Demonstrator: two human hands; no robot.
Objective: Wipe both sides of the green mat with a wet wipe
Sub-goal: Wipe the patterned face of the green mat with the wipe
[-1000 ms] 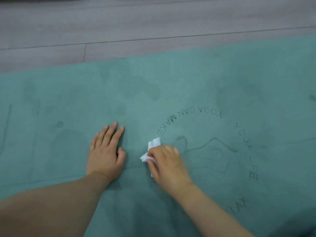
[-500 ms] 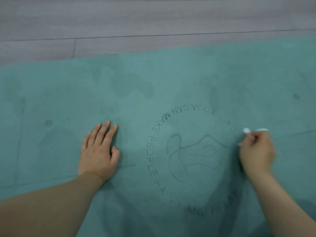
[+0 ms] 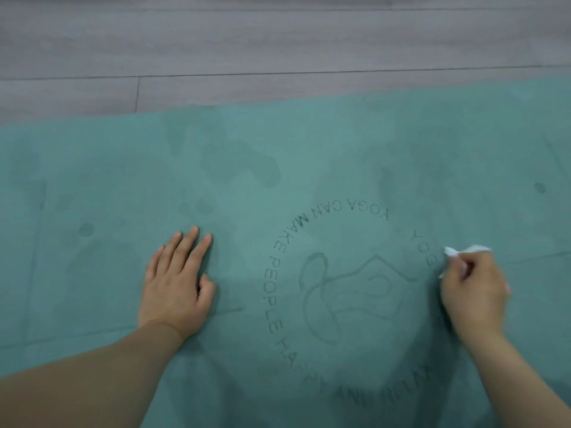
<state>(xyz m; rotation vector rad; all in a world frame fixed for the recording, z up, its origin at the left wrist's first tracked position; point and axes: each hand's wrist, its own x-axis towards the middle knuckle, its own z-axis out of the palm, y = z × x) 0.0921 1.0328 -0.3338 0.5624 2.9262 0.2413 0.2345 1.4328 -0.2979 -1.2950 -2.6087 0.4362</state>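
1. Green and soft, the big flat rubber yoga mat (image 3: 309, 156) lies spread out on the grey wood floor (image 3: 278, 41), and I am kneeling over it.
2. My right hand (image 3: 472, 291) is curled tight around the small white wet wipe (image 3: 454, 251). A bit of the wipe pokes out past my knuckles.
3. A second ago this hand was rubbing close to my other hand, at the left side of the round black printed logo (image 3: 349, 288). Now it has slid all the way across to the right side of the logo, by the letters "YOG".
4. So I think one long swipe over the logo is done. The mat looks darker and damp there and in blotches farther up.
5. My left hand (image 3: 176, 285) has not moved. It lies flat with straight fingers, pressing the mat down so it does not slip.
6. I am only on the first side. The mat has not been turned over yet, so there is a lot left to do.
7. The far edge of the mat runs across the top, where the green meets the floor. It is well away from both my hands.
8. There is lots of open mat to my right and up toward that edge. Nothing sits in the way.
9. To the left, past my flat hand, there is more bare mat with a few dark spots (image 3: 86, 229) that I guess need a rub.
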